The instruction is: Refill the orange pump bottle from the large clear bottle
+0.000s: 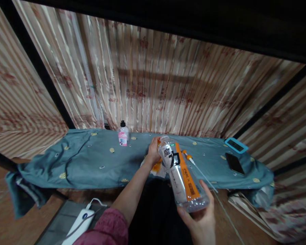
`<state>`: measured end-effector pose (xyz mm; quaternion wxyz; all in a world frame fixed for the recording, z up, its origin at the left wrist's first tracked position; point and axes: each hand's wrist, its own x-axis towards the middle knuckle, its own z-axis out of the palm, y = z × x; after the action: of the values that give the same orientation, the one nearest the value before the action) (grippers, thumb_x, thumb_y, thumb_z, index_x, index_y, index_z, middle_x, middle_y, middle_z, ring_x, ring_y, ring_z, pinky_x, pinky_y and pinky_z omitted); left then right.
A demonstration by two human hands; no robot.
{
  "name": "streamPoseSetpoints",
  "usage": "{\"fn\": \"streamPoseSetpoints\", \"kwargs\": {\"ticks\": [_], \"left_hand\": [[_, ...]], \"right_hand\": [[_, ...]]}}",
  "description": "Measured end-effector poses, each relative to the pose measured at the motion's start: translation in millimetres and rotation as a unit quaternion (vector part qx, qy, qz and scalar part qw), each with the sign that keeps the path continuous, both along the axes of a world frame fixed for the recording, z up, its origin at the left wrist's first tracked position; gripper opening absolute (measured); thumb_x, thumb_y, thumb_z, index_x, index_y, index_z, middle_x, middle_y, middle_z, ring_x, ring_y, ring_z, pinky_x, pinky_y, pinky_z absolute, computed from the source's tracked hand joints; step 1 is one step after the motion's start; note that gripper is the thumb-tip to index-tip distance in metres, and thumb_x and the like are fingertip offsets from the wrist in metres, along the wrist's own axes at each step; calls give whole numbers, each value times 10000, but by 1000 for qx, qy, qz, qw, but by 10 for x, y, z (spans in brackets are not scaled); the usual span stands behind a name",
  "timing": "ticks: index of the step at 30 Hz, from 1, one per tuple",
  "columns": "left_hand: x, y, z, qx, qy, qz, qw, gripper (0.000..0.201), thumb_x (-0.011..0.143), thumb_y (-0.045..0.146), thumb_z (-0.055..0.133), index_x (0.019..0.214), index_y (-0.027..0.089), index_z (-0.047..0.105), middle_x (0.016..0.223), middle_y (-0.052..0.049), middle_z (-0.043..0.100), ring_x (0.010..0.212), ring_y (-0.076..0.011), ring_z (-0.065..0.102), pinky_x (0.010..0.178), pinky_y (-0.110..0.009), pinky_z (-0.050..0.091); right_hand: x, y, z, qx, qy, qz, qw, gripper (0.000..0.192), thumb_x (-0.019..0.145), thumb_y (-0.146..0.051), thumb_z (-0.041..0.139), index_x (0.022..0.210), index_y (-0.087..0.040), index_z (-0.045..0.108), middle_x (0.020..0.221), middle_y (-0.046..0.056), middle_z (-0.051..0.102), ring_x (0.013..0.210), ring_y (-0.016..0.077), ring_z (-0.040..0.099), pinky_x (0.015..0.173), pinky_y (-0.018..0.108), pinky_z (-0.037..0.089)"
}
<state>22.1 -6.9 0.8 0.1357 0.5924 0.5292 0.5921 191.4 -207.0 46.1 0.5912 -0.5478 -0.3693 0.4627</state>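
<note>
Two hands on one clear bottle (181,173) with an orange label: right hand (200,221) has its grip wrapped round the base at 5 o'clock, left hand (154,151) pinches the neck end. It's tilted above the near edge of the blue-clothed tabletop (86,160). Small pump bottle (123,133) at 11 o'clock, dark phone (234,162) at 3.

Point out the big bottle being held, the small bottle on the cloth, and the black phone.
Big bottle (181,173), head view, on its orange label.
Small bottle (123,136), head view, on its pink label.
Black phone (234,163), head view, middle of its screen.
</note>
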Motion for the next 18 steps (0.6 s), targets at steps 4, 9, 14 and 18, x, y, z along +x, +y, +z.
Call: {"fn": "streamPoseSetpoints", "kwargs": {"ticks": [4, 9, 14, 18], "left_hand": [[10, -7, 7, 2, -3, 2, 1000, 216, 897, 179, 638, 1112, 205, 646, 1092, -76, 720, 1050, -237, 692, 980, -388, 562], [-2, 16, -4, -4, -6, 9, 1000, 181, 907, 186, 608, 1082, 206, 648, 1068, -76, 725, 1041, -236, 699, 969, -384, 568], [-21, 28, -7, -2, -8, 11, 1000, 182, 880, 189, 636, 1060, 205, 656, 1077, -81, 731, 1034, -237, 704, 970, -386, 573], [-26, 17, -8, 5, -10, 15, 1000, 179, 881, 182, 620, 1053, 206, 661, 1058, -74, 732, 1024, -233, 709, 967, -388, 578]], "right_hand": [[-7, 4, -13, -3, 4, 1, 1000, 1307, 450, -491, 922, 1556, -193, 292, 1547, 261, 433, 1377, 511, 495, 1118, 642, 380], [26, 34, -82, 0, -5, 4, 1000, 1229, 464, -517, 917, 1511, -238, 336, 1507, 202, 492, 1280, 413, 608, 1042, 496, 471], [81, 74, -159, 10, 9, 20, 1000, 1222, 458, -563, 930, 1488, -264, 345, 1400, 158, 595, 1188, 369, 677, 952, 423, 524], [82, 79, -191, 19, 7, 21, 1000, 1285, 441, -715, 908, 1498, -261, 335, 1295, 139, 663, 1091, 343, 725, 892, 385, 551]]}}
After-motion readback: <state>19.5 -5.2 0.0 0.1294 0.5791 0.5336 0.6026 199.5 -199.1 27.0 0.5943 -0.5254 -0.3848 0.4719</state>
